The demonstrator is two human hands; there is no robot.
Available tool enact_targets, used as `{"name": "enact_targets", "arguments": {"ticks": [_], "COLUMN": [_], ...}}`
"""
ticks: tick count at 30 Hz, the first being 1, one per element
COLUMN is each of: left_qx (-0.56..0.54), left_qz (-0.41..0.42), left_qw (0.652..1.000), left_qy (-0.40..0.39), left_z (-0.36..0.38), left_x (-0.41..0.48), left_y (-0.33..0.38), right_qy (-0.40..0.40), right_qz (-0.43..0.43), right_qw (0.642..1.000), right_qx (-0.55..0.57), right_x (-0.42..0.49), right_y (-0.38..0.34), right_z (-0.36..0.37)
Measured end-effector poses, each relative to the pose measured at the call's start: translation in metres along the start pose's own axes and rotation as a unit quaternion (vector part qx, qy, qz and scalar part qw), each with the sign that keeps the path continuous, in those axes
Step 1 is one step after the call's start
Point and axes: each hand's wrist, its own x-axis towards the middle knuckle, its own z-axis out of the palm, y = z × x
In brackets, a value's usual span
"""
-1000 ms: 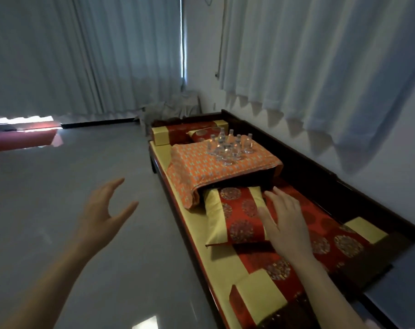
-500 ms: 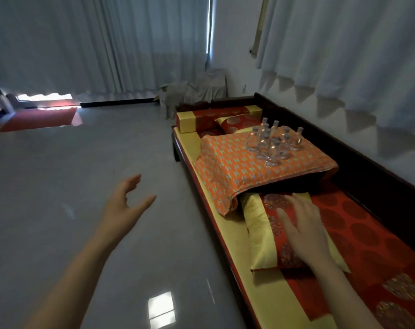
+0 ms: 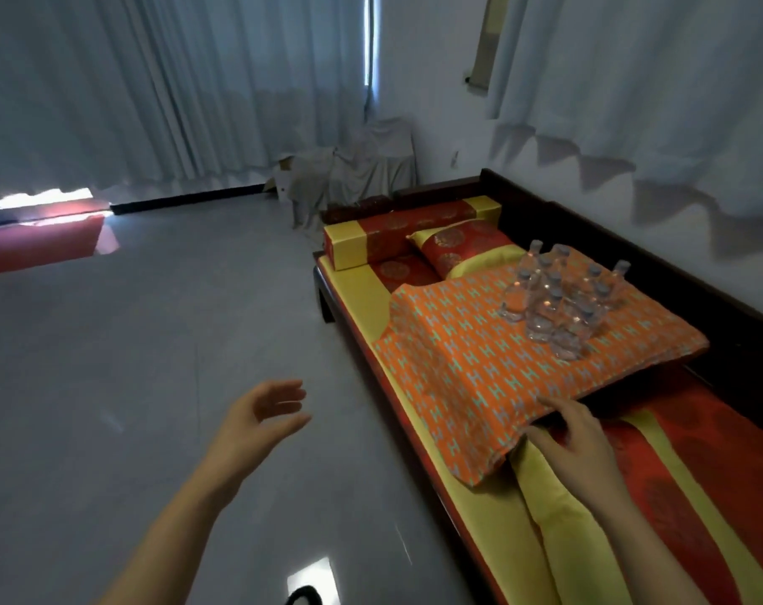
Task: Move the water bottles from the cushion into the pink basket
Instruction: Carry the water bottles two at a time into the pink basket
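Several small clear water bottles [image 3: 554,299] stand upright in a tight cluster on the far right part of an orange patterned cushion [image 3: 480,360]. The cushion lies on a long wooden bench. My right hand [image 3: 576,443] is open, fingers spread, at the cushion's near edge, resting on a red and yellow pillow [image 3: 659,495] that is partly under the cushion. My left hand [image 3: 262,417] hovers open over the floor to the left of the bench, holding nothing. No pink basket is in view.
The dark wooden bench [image 3: 633,238] runs along the right wall, with a red and yellow bolster [image 3: 406,233] and a small pillow [image 3: 458,242] at its far end. Grey tiled floor [image 3: 152,364] spreads left. Cloth-covered furniture [image 3: 362,172] stands in the corner. Curtains hang behind.
The view has moved closer to the cushion and the bottles. My right hand has slid forward along the red pillow to the cushion's near edge. My left hand stays open over the floor.
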Motion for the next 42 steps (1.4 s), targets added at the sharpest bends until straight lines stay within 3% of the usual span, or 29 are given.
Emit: {"name": "enact_targets", "arguments": {"ticks": [8,15,22,31,35,42], "left_qx": [-0.025,-0.021,0.011,0.027,0.053,0.064], "left_qz": [0.044,0.054,0.081,0.084,0.108,0.136], "left_qw": [0.993,0.966,0.939,0.907,0.875,0.816], "left_qy": [-0.110,-0.252,-0.334,-0.413,-0.468,-0.558], "left_z": [-0.018,0.078,0.185,0.293,0.351,0.433], "left_x": [0.215,0.347,0.437,0.545,0.582,0.611], "left_y": [0.045,0.075,0.094,0.103,0.097,0.070], "right_qy": [0.087,0.164,0.243,0.292,0.324,0.380], "right_qz": [0.126,0.237,0.325,0.341,0.305,0.346], "right_qw": [0.988,0.949,0.872,0.846,0.869,0.836], "right_qx": [0.031,0.127,0.272,0.288,0.218,0.194], "right_x": [0.097,0.149,0.243,0.364,0.402,0.439], "right_y": [-0.039,-0.033,0.019,0.073,0.082,0.101], "right_z": [0.043,0.063,0.063,0.062,0.062,0.083]}}
